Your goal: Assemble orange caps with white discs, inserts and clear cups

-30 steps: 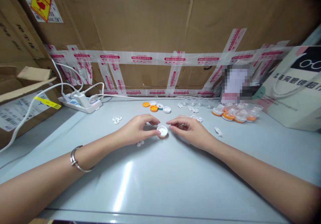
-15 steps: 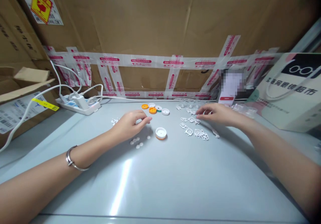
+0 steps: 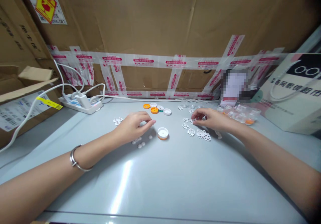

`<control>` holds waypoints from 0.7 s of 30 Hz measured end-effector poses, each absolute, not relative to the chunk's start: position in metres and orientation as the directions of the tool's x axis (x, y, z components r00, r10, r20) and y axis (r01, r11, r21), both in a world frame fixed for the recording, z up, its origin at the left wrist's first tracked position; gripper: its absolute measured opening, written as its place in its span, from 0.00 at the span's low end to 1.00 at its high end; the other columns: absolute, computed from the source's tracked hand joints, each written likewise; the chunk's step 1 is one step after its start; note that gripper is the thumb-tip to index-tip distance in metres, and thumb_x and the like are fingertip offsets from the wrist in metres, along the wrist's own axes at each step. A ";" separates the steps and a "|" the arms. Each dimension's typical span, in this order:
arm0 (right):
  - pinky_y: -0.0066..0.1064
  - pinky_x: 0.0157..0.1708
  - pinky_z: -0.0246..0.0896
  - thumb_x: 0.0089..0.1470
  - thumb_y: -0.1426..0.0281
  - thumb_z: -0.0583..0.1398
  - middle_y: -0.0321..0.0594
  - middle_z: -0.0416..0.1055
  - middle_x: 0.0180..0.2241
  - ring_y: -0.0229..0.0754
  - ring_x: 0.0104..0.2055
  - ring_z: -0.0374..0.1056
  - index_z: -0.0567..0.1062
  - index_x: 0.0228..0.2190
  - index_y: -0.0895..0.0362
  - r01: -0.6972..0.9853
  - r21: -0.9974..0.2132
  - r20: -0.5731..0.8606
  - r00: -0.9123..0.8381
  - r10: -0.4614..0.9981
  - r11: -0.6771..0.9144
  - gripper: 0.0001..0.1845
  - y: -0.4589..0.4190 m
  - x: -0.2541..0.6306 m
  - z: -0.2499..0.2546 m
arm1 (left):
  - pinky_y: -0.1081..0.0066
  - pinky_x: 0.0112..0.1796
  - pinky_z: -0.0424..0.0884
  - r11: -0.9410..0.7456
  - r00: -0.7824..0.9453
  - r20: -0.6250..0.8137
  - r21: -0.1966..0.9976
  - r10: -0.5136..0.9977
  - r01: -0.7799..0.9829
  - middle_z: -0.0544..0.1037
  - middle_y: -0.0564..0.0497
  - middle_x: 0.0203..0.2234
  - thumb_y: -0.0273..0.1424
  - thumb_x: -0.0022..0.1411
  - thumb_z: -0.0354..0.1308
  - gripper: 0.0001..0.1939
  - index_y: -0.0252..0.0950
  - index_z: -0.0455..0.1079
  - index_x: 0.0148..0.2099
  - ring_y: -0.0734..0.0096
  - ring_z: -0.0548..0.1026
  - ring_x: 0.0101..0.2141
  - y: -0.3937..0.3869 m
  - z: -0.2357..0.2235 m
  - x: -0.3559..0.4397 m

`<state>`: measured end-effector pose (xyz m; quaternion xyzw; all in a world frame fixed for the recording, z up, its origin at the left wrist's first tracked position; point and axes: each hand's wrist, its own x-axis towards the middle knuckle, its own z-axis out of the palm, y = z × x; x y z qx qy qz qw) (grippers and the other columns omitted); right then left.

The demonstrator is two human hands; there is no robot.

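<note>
My left hand (image 3: 137,125) hovers over the table's left middle, its fingers curled and the thumb close to the index fingertip. Whatever it may hold is hidden. Beneath and beside it lie several small white discs (image 3: 140,145), and further left a few white stemmed pieces (image 3: 117,120). To its right stands a round white cap on an orange base (image 3: 163,133). My right hand (image 3: 207,117) has its fingertips closed on a white openwork plastic piece (image 3: 193,121). Similar white openwork pieces (image 3: 191,132) lie in front of that hand.
Orange and white rings (image 3: 154,110) sit behind the cap. Clear plastic parts (image 3: 242,112) lie at the right, before a phone (image 3: 234,87) and a paper bag (image 3: 288,93). A power strip (image 3: 87,106) and an open carton (image 3: 27,107) stand left; a large cardboard box (image 3: 150,23) backs the table.
My right hand has come down slightly toward me, its fingertips now on a white openwork piece. My left hand keeps nearly the same pose. The whole view has shifted a little.
</note>
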<state>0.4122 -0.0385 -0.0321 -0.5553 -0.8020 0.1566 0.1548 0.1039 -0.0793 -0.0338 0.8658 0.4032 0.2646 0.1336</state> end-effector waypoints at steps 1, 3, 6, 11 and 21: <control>0.31 0.28 0.62 0.44 0.65 0.61 0.37 0.72 0.25 0.41 0.29 0.68 0.74 0.26 0.54 0.837 -0.439 0.090 -0.320 0.943 0.326 0.06 -0.039 0.411 -0.030 | 0.73 0.34 0.65 -0.641 0.534 0.357 0.449 0.767 0.622 0.75 0.49 0.32 0.34 0.64 0.46 0.14 0.35 0.72 0.33 0.70 0.72 0.34 -0.079 -0.034 0.104; 0.30 0.27 0.61 0.44 0.65 0.62 0.36 0.72 0.24 0.40 0.27 0.67 0.74 0.25 0.55 0.823 -0.493 0.130 -0.249 0.960 0.280 0.06 -0.043 0.406 -0.024 | 0.73 0.34 0.65 -0.639 0.518 0.374 0.470 0.769 0.609 0.75 0.49 0.32 0.34 0.63 0.47 0.14 0.35 0.72 0.33 0.70 0.72 0.34 -0.080 -0.033 0.104; 0.30 0.27 0.61 0.43 0.62 0.63 0.38 0.74 0.26 0.40 0.28 0.68 0.74 0.26 0.56 0.724 -0.646 0.220 -0.126 0.967 0.241 0.10 -0.060 0.386 -0.014 | 0.73 0.32 0.65 -0.599 0.460 0.385 0.566 0.800 0.567 0.76 0.50 0.35 0.35 0.62 0.49 0.12 0.37 0.72 0.36 0.70 0.72 0.36 -0.084 -0.031 0.108; 0.29 0.28 0.64 0.45 0.63 0.62 0.38 0.74 0.27 0.40 0.29 0.70 0.76 0.26 0.57 0.481 -0.782 0.301 -0.267 0.915 0.398 0.09 -0.096 0.335 -0.015 | 0.71 0.37 0.67 -0.407 0.434 0.238 0.843 0.869 0.352 0.77 0.51 0.37 0.38 0.60 0.53 0.12 0.38 0.71 0.42 0.69 0.73 0.38 -0.096 -0.030 0.118; 0.32 0.36 0.66 0.55 0.74 0.54 0.38 0.74 0.32 0.39 0.36 0.69 0.75 0.35 0.51 0.399 -0.443 0.637 -0.489 0.595 0.803 0.11 -0.115 0.314 -0.030 | 0.71 0.39 0.67 0.148 0.578 -0.091 0.988 0.811 -0.053 0.78 0.48 0.32 0.33 0.54 0.62 0.11 0.33 0.71 0.39 0.69 0.76 0.37 -0.098 -0.036 0.124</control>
